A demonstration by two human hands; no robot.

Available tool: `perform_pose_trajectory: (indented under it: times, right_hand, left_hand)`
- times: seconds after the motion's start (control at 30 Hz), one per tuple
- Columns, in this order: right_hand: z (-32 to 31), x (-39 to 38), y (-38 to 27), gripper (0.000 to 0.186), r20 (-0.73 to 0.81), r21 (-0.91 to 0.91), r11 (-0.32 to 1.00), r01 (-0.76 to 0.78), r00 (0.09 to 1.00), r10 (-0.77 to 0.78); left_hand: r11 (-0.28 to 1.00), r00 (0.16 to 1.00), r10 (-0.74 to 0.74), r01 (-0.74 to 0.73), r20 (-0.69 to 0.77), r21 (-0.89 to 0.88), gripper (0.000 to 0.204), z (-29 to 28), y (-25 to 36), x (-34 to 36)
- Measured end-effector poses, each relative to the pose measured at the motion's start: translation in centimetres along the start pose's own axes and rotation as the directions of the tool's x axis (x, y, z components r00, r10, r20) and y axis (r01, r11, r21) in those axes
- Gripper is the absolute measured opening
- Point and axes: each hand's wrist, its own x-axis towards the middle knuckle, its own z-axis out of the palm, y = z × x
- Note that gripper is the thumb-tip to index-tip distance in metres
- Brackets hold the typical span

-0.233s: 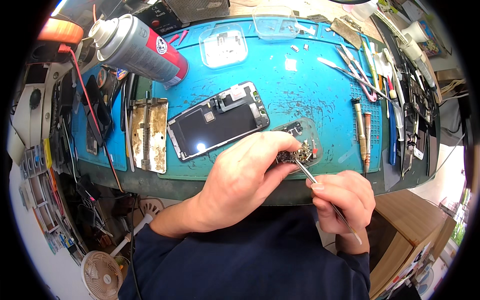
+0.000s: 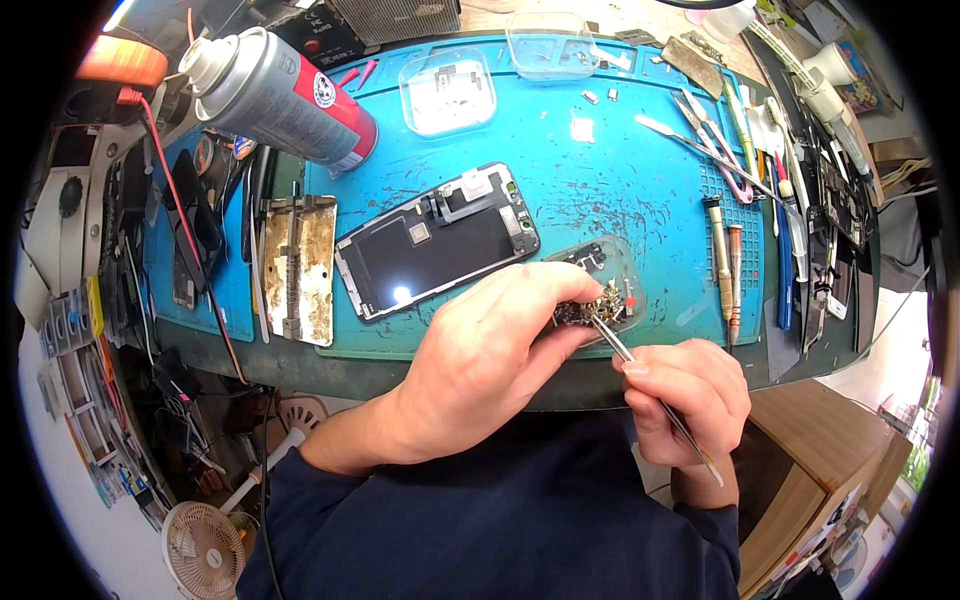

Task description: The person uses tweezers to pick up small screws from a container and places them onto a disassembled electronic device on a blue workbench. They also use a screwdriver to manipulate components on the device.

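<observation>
My left hand (image 2: 480, 340) is curled over the left side of a small clear plastic box (image 2: 632, 268), thumb and forefinger closed around it. Inside lie a heap of tiny screws and metal bits (image 2: 610, 302) and some dark small parts (image 2: 592, 257). Steel tweezers (image 2: 685, 437) are pinched in my right hand (image 2: 705, 385), their tips down in the heap close to my left fingertips. Whether the tips grip a piece is too small to tell. Left of the box, a phone screen assembly (image 2: 450, 245) lies back side up on the blue mat (image 2: 600, 180).
A spray can (image 2: 285, 95) stands at the far left, beside a worn metal holder (image 2: 315, 270). Two clear boxes (image 2: 447, 120) sit at the back. Scissors, tweezers and screwdrivers (image 2: 735, 270) lie along the right side. A wooden cabinet (image 2: 815, 450) stands at lower right.
</observation>
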Motion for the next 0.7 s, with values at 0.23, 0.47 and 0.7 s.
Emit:
perform_pose_trajectory:
  times: [0.23,0.47,0.7]
  right_hand:
    - [0.04,0.09,-0.04,0.017,0.004,-0.005,1.0,0.001,1.0,-0.001]
    - [0.05,-0.02,0.02,0.018,0.001,-0.008,1.0,0.004,1.0,-0.004]
    - [-0.16,0.09,-0.19,0.018,0.025,-0.023,1.0,-0.015,1.0,0.016]
  left_hand:
    - [1.0,1.0,-0.001,0.001,0.0,0.003,0.043,0.01,-0.02,-0.02]
    - [1.0,1.0,0.005,-0.005,-0.015,-0.001,0.042,0.09,-0.01,-0.02]
    - [1.0,1.0,0.0,0.0,-0.005,0.005,0.042,0.1,-0.07,-0.07]
